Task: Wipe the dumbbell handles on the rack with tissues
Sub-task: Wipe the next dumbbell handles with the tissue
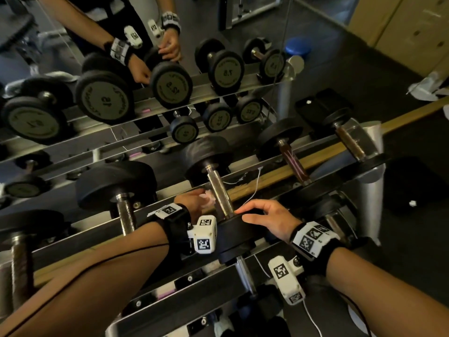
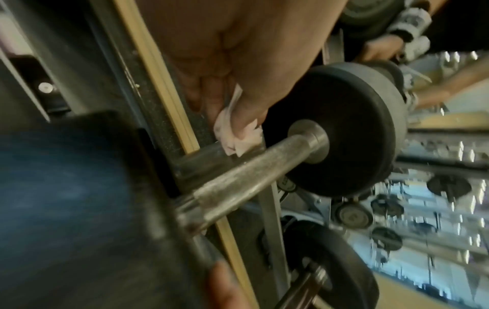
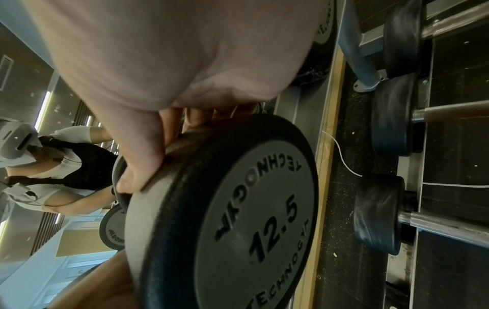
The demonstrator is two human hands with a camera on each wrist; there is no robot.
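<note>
A 12.5 dumbbell lies across the rack (image 1: 279,171) at centre, with its steel handle (image 1: 220,195) running away from me. My left hand (image 1: 195,200) pinches a crumpled pinkish-white tissue (image 1: 207,199) right beside the handle's left side. In the left wrist view the tissue (image 2: 238,138) hangs from thumb and fingers just above the handle (image 2: 251,177), near the far head (image 2: 344,129). My right hand (image 1: 247,212) grips the rim of the near head (image 1: 233,237). The right wrist view shows the thumb (image 3: 140,167) and fingers curled over that head (image 3: 238,219).
More dumbbells lie on the rack to the left (image 1: 126,210) and right (image 1: 294,161). Another handle (image 1: 245,276) shows on the lower tier. The mirror (image 1: 170,81) behind reflects the rack and my hands. A white cable (image 1: 256,186) trails over the wooden strip.
</note>
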